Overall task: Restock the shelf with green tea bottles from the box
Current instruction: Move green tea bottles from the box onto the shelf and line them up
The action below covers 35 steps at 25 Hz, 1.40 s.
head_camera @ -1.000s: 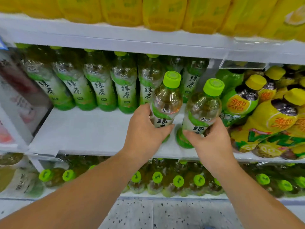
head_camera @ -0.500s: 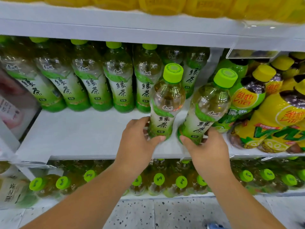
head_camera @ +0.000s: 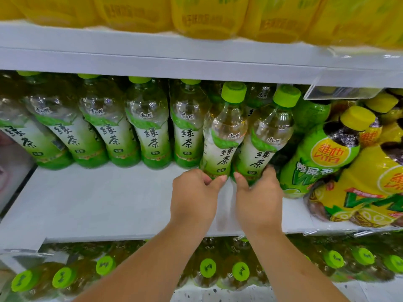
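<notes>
Two green tea bottles with lime caps stand side by side at the right end of the back row on the white middle shelf [head_camera: 109, 205]. My left hand [head_camera: 194, 195] grips the base of the left bottle [head_camera: 224, 136]. My right hand [head_camera: 257, 197] grips the base of the right bottle [head_camera: 266, 140]. Both bottles lean slightly to the right, their bottoms hidden by my fingers. To their left runs a row of several matching green tea bottles [head_camera: 150, 127]. The box is out of view.
Yellow and green lemon tea bottles [head_camera: 322, 158] crowd the shelf just right of my hands. A clear price holder [head_camera: 340, 92] hangs from the upper shelf edge, which carries yellow bottles [head_camera: 207, 16]. More green-capped bottles [head_camera: 207, 267] fill the shelf below.
Both hands have pushed their bottles deeper onto the shelf, up to the back row, and slid down to the bottle bases. The two bottles now stand closer together.
</notes>
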{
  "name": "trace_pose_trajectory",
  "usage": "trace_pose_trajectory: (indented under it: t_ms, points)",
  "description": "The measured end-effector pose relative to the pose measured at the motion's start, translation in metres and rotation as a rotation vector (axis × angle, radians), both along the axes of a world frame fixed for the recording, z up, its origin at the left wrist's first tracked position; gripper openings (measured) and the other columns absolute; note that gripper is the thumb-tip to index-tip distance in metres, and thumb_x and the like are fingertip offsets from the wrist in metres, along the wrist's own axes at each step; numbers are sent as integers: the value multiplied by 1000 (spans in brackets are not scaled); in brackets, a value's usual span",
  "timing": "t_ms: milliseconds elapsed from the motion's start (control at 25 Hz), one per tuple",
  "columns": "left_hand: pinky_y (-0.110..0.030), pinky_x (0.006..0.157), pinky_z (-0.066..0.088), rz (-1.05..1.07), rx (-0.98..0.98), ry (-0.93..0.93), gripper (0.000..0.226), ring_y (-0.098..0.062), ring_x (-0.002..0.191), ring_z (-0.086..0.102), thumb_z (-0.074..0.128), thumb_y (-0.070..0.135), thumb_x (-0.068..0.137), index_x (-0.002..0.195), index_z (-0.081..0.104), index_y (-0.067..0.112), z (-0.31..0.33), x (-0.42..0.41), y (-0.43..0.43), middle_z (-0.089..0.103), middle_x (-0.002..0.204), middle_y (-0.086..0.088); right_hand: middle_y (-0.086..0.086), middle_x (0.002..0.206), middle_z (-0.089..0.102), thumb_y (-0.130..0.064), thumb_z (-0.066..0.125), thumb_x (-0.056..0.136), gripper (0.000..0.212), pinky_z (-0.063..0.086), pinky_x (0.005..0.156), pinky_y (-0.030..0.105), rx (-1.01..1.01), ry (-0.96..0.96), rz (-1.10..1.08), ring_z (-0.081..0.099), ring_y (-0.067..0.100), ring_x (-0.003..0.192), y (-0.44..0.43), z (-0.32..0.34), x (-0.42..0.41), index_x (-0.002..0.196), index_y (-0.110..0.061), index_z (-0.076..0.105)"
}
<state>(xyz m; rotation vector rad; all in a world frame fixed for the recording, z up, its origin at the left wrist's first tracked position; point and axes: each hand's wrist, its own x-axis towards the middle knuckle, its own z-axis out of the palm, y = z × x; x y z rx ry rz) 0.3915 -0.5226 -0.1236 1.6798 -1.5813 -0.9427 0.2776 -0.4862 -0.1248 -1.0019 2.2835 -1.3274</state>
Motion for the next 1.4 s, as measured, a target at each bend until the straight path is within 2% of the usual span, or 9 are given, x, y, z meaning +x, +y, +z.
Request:
trace_pose_trajectory:
  t_ms: [120,200,280,360,520,640,880,1120,1400]
  points:
    - [-17,52,46,11,-6,38,31,-7,60,61,80,48,81,75,60,24,-2,-3,-5,64,66,7,12,126,62,-24,69,92,45,49,95,41,-12,-6,-11,57,31,119,-8,-1,-4,129,-7,50]
    - [-36,61,58,32,8,121,35,-15,64,67,83,44,79,86,53,28,-3,-4,-7,67,72,3,14,126,62,-24,69,93,48,49,92,40,-14,-1,-18,57,33,118,-10,-2,-5,131,-6,47]
    - [-45,63,59,48,22,149,37,-18,66,68,83,43,79,91,52,28,-4,-7,-9,67,73,2,15,125,63,-24,69,92,53,48,85,35,-26,-3,-32,59,34,114,-10,-2,-6,135,-6,42]
    - [-41,60,58,65,22,132,35,-14,65,67,82,46,79,87,53,29,-3,-11,-11,66,73,5,14,124,63,-24,70,92,55,45,80,31,-44,-13,-43,60,33,113,-12,-3,-7,135,-6,41]
    - [-24,54,44,112,37,24,35,0,66,60,78,58,78,80,55,31,2,-19,-16,65,70,13,14,132,57,-27,67,94,55,47,94,39,-27,-8,-16,55,33,121,-23,-4,-14,137,-8,41]
    - [-27,58,47,149,66,-5,36,-6,69,64,75,62,78,80,58,30,2,-24,-18,67,71,14,15,132,57,-32,65,95,58,48,95,41,8,20,-6,55,34,121,-29,-5,-18,142,-9,40]
    - [-37,70,57,203,103,70,35,-13,73,71,76,61,77,82,61,30,0,-34,-21,71,75,14,15,130,61,-38,65,93,59,49,94,41,9,71,-8,56,36,120,-32,-11,-22,139,-6,45]
    - [-40,71,59,206,119,136,34,-13,72,72,78,59,76,85,62,30,-2,-31,-19,72,77,13,12,137,59,-43,63,94,64,46,101,41,-35,100,23,52,32,127,-26,-16,-24,144,-8,44]
    - [-35,72,57,84,121,151,21,-15,78,72,73,45,87,87,58,29,2,-23,-19,70,84,10,11,134,61,-45,61,94,63,48,98,42,-17,117,24,54,32,124,-25,-15,-22,143,-10,44]
